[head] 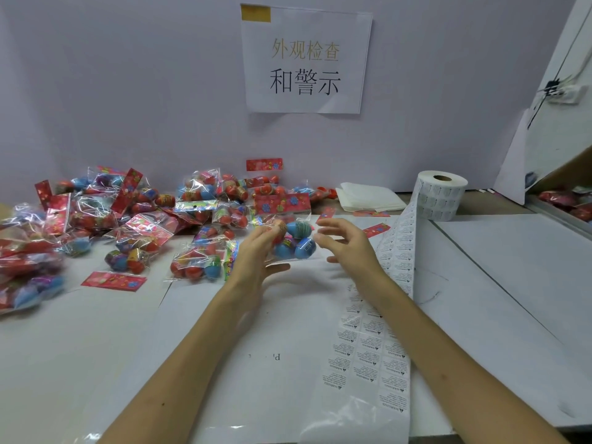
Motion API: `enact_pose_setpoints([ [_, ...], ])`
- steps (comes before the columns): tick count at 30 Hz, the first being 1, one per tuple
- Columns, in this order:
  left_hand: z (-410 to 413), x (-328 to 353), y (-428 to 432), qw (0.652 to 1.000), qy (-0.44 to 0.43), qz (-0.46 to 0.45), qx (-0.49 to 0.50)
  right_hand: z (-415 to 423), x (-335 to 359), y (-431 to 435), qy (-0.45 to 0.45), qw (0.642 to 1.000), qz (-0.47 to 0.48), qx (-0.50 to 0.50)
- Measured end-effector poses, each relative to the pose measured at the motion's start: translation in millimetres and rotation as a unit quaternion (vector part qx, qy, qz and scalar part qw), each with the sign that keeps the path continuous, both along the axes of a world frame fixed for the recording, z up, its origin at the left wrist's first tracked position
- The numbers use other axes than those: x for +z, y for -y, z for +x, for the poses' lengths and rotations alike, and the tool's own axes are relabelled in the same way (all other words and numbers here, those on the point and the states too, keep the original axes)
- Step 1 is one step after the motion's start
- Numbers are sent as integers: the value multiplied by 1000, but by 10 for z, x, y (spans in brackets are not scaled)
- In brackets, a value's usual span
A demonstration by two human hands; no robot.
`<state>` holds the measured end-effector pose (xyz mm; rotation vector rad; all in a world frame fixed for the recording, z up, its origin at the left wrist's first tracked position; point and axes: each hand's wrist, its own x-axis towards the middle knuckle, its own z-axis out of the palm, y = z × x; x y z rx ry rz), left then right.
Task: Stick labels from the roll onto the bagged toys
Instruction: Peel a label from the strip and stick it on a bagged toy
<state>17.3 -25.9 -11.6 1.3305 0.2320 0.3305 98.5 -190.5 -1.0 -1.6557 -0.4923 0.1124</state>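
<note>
A clear bag of blue and red toy eggs (298, 243) with a red flowered header card sits upright between my two hands at the table's middle. My left hand (256, 254) has its fingers stretched against the bag's left side, thumb spread below it. My right hand (347, 248) hovers just right of the bag with fingers loosely spread; its fingertips are at the bag's edge and grip nothing. The white label roll (442, 193) stands at the back right. Its printed label strip (371, 354) runs down the table under my right forearm.
Several bagged toys (137, 225) lie heaped across the left and back of the white table (512, 283). Loose red header cards (113, 281) lie among them. A folded white stack (368, 197) sits beside the roll. A paper sign (304, 59) hangs on the wall.
</note>
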Motion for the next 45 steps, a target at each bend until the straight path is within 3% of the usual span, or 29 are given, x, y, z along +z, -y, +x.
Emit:
enact_pose_setpoints([
  [4,-26,21,33,1000,-3,-14,-18,-17,29,-18,-69,995,23,70],
  [7,-16,27,58,1000,-7,-7,-8,-11,5,-48,-52,997,24,61],
  [9,-2,19,74,999,-19,27,28,9,-2,-30,-46,998,24,27],
  [11,5,-22,63,990,-26,121,65,41,-10,4,-40,999,-10,-14],
  [13,1,-82,37,954,-3,285,94,68,-33,24,-24,996,-68,-44],
  [16,-2,-132,23,870,58,483,79,64,-60,5,-38,995,-83,-35],
  [18,5,-169,25,839,59,539,35,59,-62,-7,-20,993,-109,-28],
  [21,16,-227,25,803,-4,596,-4,103,-34,34,48,984,-158,-65],
  [25,33,-230,-49,796,-85,599,21,218,78,233,173,915,-254,-261],
  [28,37,-215,-66,793,-112,597,47,324,117,398,141,903,-223,-338],
  [31,42,-215,-52,797,-120,590,50,405,111,503,41,941,-133,-307],
  [36,61,-231,-32,804,-118,580,55,374,133,450,-111,969,42,-216],
  [39,73,-240,-37,809,-115,574,59,272,165,352,-179,981,-43,-60],
  [42,72,-249,-35,816,-100,565,69,196,124,304,-185,972,-122,78],
  [45,55,-217,-5,845,-10,525,100,169,93,242,-139,985,-88,53],
])
